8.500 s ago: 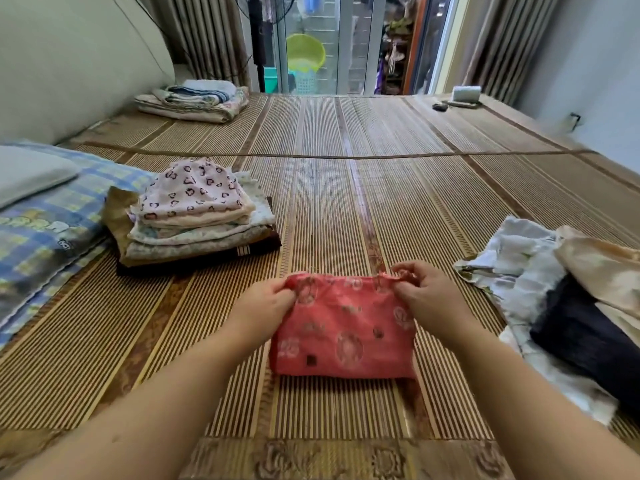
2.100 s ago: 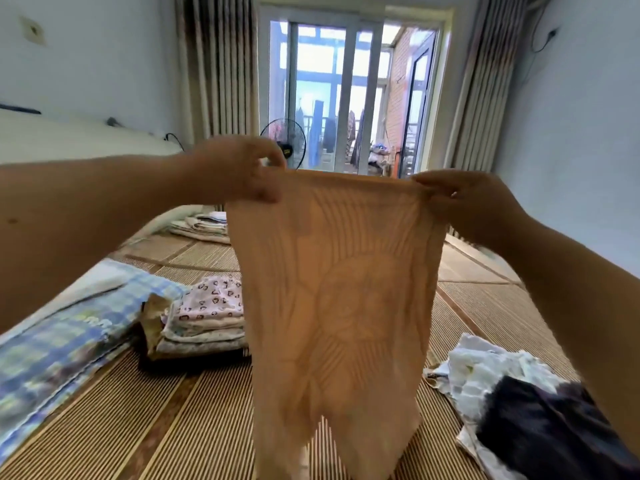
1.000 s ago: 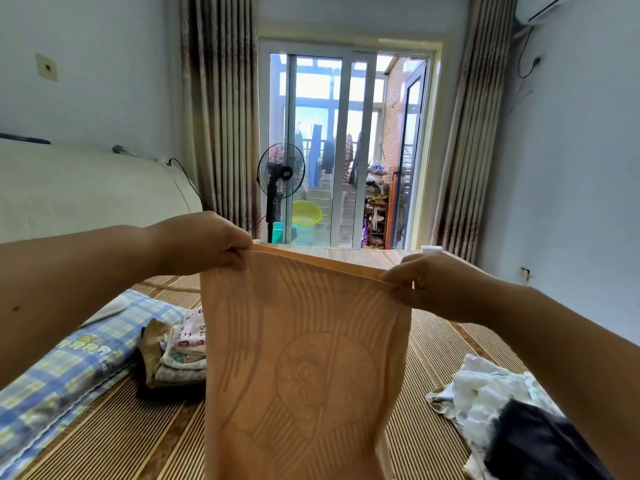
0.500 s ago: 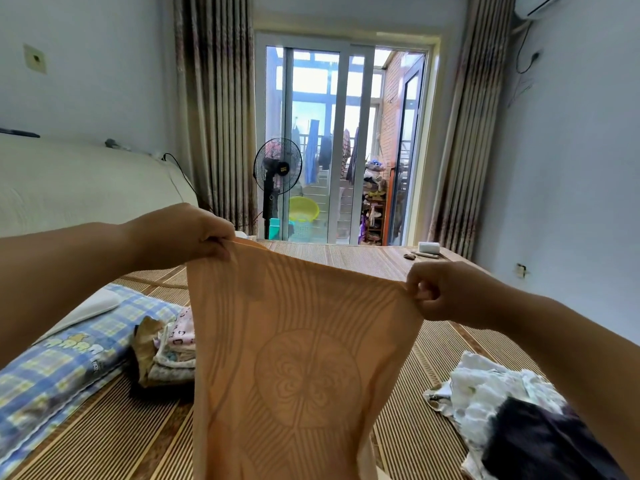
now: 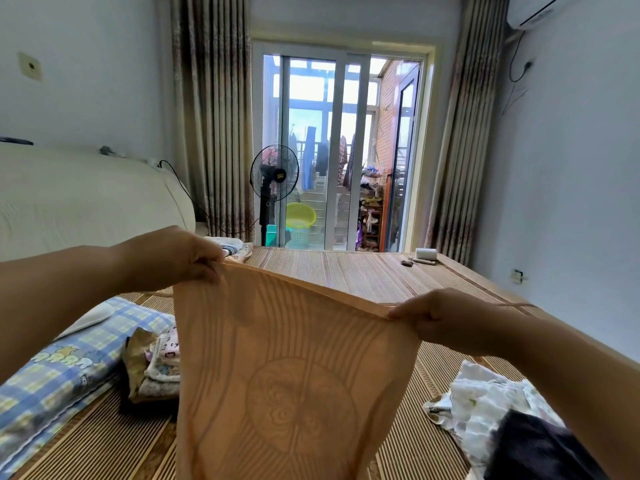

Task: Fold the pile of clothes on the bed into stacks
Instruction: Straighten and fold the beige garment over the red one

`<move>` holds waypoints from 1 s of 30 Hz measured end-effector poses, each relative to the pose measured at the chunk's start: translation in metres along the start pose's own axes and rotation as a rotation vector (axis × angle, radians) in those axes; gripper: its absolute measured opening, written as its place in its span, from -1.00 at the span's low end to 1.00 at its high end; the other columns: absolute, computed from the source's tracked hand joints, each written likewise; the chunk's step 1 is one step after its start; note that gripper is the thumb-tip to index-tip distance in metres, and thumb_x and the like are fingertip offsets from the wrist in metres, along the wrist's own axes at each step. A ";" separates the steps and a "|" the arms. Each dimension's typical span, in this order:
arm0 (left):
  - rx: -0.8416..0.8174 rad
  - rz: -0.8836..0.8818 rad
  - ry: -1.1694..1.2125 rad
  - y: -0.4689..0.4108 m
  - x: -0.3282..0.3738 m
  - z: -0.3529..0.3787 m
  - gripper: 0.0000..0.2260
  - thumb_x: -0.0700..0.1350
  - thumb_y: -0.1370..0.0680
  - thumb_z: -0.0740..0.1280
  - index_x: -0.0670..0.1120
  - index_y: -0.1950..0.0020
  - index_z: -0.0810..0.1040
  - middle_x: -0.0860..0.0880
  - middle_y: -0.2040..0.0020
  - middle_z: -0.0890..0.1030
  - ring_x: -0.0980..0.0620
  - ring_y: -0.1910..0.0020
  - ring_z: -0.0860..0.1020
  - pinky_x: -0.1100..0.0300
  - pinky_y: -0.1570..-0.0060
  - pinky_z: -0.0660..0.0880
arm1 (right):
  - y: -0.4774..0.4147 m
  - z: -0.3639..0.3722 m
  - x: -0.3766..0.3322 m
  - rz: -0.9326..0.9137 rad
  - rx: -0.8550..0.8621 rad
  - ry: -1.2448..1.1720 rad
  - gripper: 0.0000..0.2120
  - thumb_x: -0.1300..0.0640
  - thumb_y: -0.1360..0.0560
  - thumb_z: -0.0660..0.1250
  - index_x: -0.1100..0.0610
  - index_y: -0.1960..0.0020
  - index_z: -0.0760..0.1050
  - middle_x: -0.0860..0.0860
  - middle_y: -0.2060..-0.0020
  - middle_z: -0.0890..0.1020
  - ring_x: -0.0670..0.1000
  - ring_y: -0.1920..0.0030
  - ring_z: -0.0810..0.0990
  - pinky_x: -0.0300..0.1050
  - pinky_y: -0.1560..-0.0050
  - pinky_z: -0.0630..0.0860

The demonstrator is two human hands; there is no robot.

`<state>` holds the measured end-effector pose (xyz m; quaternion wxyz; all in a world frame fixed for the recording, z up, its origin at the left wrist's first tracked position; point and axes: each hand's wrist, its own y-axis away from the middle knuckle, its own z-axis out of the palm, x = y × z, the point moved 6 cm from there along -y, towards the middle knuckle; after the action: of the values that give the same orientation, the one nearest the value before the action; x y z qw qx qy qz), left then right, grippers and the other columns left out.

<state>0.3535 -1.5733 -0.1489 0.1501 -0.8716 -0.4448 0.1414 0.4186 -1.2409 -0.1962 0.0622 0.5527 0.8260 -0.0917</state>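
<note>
Left grip (image 5: 169, 259) and right grip (image 5: 450, 320) each pinch a top corner of a peach garment (image 5: 294, 375), fingers curled tight on the cloth, seen from the head camera. The garment is held stretched in the air above the bed (image 5: 363, 271). Its top edge slopes down from the higher left grip to the lower right one, and its lower part runs out of the bottom of the frame. A round woven motif and radiating lines show through the thin fabric.

Beyond the cloth a broad run of striped bamboo mat reaches the bed's far edge, and the bed's right edge runs near the wall. A folded stack (image 5: 159, 368) sits on the mat just left of the hanging garment, partly hidden behind it, beside a blue plaid pillow (image 5: 62, 375). At lower right lies the unfolded pile (image 5: 485, 403), pale printed cloth with a dark garment (image 5: 540, 452) on top. A second folded stack (image 5: 230, 247) rests at the far left corner, and a white roll (image 5: 426, 253) lies at the far right.

A standing fan (image 5: 274, 174) and a yellow basin (image 5: 300, 214) stand by the sliding glass door (image 5: 325, 150).

Print on the pillow and a badge on the fan are too small to read.
</note>
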 end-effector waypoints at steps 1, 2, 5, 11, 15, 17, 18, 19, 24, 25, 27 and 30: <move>-0.010 0.005 -0.005 -0.002 0.003 0.001 -0.72 -0.02 -0.50 0.42 0.25 0.30 0.41 0.22 0.36 0.50 0.24 0.28 0.50 0.34 0.28 0.35 | -0.001 0.002 0.001 0.019 -0.030 0.032 -0.66 0.21 -0.55 0.24 -0.11 -0.22 0.55 -0.20 0.04 0.61 -0.20 0.11 0.56 -0.23 -0.05 0.52; -0.023 0.011 -0.016 -0.003 0.007 0.001 -0.72 -0.01 -0.50 0.42 0.26 0.30 0.40 0.23 0.35 0.49 0.24 0.29 0.49 0.35 0.28 0.34 | -0.001 0.003 0.002 0.039 -0.056 0.047 -0.72 0.20 -0.53 0.25 -0.04 -0.15 0.59 -0.15 0.12 0.62 -0.17 0.15 0.58 -0.22 0.03 0.54; -0.044 -0.001 -0.035 -0.005 0.011 0.002 -0.73 -0.01 -0.51 0.40 0.23 0.30 0.39 0.24 0.34 0.47 0.26 0.29 0.46 0.32 0.28 0.35 | 0.000 0.006 0.006 0.106 -0.092 0.082 -0.83 0.20 -0.50 0.24 0.04 0.20 0.57 -0.05 0.31 0.58 -0.08 0.30 0.56 -0.15 0.19 0.52; -0.111 -0.096 -0.011 0.000 0.003 0.005 -0.69 0.06 -0.41 0.49 0.13 0.40 0.39 0.14 0.47 0.44 0.28 0.36 0.44 0.36 0.38 0.28 | 0.003 -0.009 0.024 0.123 0.144 -0.053 -0.66 0.14 -0.53 0.26 0.07 0.42 0.51 -0.08 0.51 0.51 -0.15 0.46 0.48 -0.27 0.37 0.41; -0.101 -0.215 0.112 0.006 -0.002 0.002 -0.77 -0.05 -0.42 0.50 0.06 0.35 0.50 0.09 0.43 0.49 0.19 0.38 0.44 0.34 0.38 0.27 | 0.009 -0.029 0.026 0.106 0.370 -0.136 -0.69 0.03 -0.47 0.41 0.11 0.40 0.49 -0.05 0.50 0.45 -0.12 0.45 0.40 -0.24 0.36 0.35; 0.038 -0.273 0.283 0.005 -0.008 -0.008 -0.85 -0.10 -0.46 0.47 0.02 0.28 0.56 0.05 0.42 0.54 0.18 0.42 0.47 0.27 0.35 0.35 | 0.011 -0.044 0.028 0.104 0.541 -0.310 -0.72 0.07 -0.42 0.46 0.16 0.39 0.48 0.01 0.47 0.49 -0.03 0.40 0.48 -0.10 0.29 0.45; 0.118 -0.303 0.407 0.004 -0.010 -0.014 -0.90 -0.12 -0.47 0.46 0.00 0.22 0.58 0.04 0.41 0.57 0.18 0.44 0.49 0.25 0.34 0.40 | 0.012 -0.052 0.029 0.106 0.602 -0.407 -0.72 0.11 -0.40 0.49 0.18 0.38 0.47 0.04 0.46 0.51 0.02 0.37 0.51 -0.04 0.26 0.51; 0.179 -0.336 0.529 0.004 -0.012 -0.020 -0.93 -0.14 -0.48 0.44 -0.01 0.15 0.58 0.03 0.36 0.59 0.16 0.40 0.51 0.20 0.31 0.45 | 0.011 -0.060 0.028 0.114 0.624 -0.462 -0.73 0.16 -0.38 0.50 0.20 0.36 0.44 0.07 0.43 0.52 0.05 0.36 0.54 0.01 0.25 0.55; 0.220 -0.379 0.582 -0.011 -0.008 -0.043 -0.87 -0.15 -0.51 0.40 -0.04 -0.04 0.56 0.00 0.20 0.60 0.06 0.23 0.53 0.20 0.27 0.40 | -0.002 -0.097 0.022 0.247 0.443 -0.325 -0.81 0.17 -0.37 0.50 0.15 0.12 0.52 0.11 0.25 0.61 0.06 0.26 0.59 -0.08 0.22 0.58; 0.248 -0.391 0.590 -0.013 -0.009 -0.048 -0.94 -0.15 -0.52 0.40 -0.08 0.03 0.58 0.02 0.28 0.59 0.06 0.30 0.50 0.20 0.31 0.37 | -0.003 -0.107 0.020 0.242 0.455 -0.322 -0.84 0.16 -0.39 0.48 0.14 0.10 0.53 0.11 0.24 0.62 0.05 0.25 0.59 -0.11 0.23 0.57; 0.324 -0.438 0.738 -0.016 -0.014 -0.053 -0.89 -0.13 -0.52 0.39 -0.15 0.15 0.58 0.06 0.47 0.53 0.03 0.40 0.42 0.19 0.35 0.33 | -0.002 -0.127 0.015 0.210 0.539 -0.413 -0.90 0.17 -0.45 0.42 0.19 0.13 0.54 0.12 0.23 0.61 0.07 0.23 0.58 -0.10 0.20 0.56; 0.417 -0.459 1.260 -0.022 -0.019 -0.051 -0.85 -0.11 -0.59 0.29 -0.18 -0.04 0.54 0.05 0.36 0.62 0.07 0.32 0.55 0.20 0.25 0.44 | 0.001 -0.140 0.008 0.143 0.577 -0.774 -0.89 0.19 -0.52 0.33 0.24 0.02 0.50 0.11 0.17 0.60 0.08 0.15 0.61 0.03 0.07 0.59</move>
<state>0.3460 -1.5837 -0.0916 0.5693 -0.6248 -0.4093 -0.3435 0.4162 -1.2029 -0.0617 0.2153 0.5280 0.6431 -0.5112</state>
